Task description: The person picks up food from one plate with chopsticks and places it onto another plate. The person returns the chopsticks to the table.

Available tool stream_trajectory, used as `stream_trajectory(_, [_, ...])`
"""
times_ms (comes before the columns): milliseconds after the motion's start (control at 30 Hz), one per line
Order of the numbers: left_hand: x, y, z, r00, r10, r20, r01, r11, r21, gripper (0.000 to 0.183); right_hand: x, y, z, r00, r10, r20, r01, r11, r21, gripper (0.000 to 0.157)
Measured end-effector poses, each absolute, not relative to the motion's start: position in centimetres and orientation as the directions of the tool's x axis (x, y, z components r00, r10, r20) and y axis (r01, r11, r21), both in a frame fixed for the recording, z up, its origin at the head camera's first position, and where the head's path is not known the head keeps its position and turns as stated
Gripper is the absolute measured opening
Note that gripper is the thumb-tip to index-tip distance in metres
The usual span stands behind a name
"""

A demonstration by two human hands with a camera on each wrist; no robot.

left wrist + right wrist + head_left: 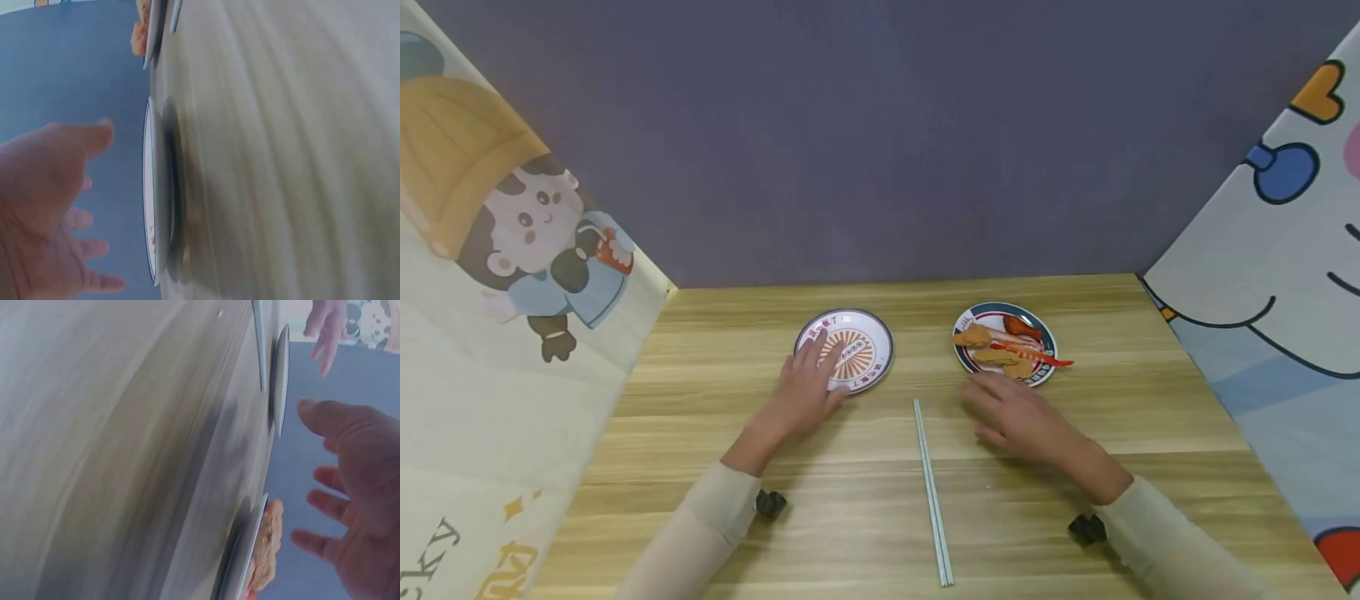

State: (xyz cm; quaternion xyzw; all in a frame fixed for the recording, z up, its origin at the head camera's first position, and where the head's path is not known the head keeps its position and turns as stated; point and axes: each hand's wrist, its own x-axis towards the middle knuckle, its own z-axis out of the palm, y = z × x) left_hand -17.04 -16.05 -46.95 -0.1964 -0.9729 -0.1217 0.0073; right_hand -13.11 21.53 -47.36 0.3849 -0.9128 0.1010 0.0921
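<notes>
My left hand (805, 387) hovers over the near left part of a white plate (876, 350) with a printed sunburst middle; in the left wrist view its fingers are spread above the rim. My right hand (1018, 417) is in the air just in front of a second plate (964, 321), fingers loosely bent and holding nothing. On that plate lie a drumstick (1021, 326), breaded brown pieces (1000, 358) and a red-and-white shrimp-like piece (1033, 354) that sticks out past the rim. A pair of pale chopsticks (932, 492) lies on the table between my hands.
The wooden table (850, 517) ends at a dark grey-blue wall (880, 142) at the back. Cartoon-printed panels stand on the left (490, 358) and right (1255, 275) sides. Small black objects (770, 504) show by both sleeve cuffs.
</notes>
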Motion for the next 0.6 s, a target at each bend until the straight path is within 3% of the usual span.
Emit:
stream_trajectory(233, [-19.0, -16.8, -46.8, -0.970, 0.216, 0.109, 0.241, 0.882, 0.405, 0.068, -11.9, 19.1, -46.3, -0.547, -0.812, 0.204, -0.836, 0.541, -0.090, 0.039])
stream_trajectory(433, [-20.5, -17.5, -47.2, -1.000, 0.020, 0.015, 0.025, 0.854, 0.519, 0.063, -10.8, 16.6, -46.4, -0.326, -0.928, 0.179, -0.944, 0.312, -0.103, 0.020])
stream_trajectory(600, [-21.2, -17.9, -47.2, -0.996, -0.050, -0.067, -0.079, 0.837, 0.542, 0.063, -9.7, 14.8, -47.0, -0.219, -0.970, 0.108, -0.972, 0.207, -0.112, 0.017])
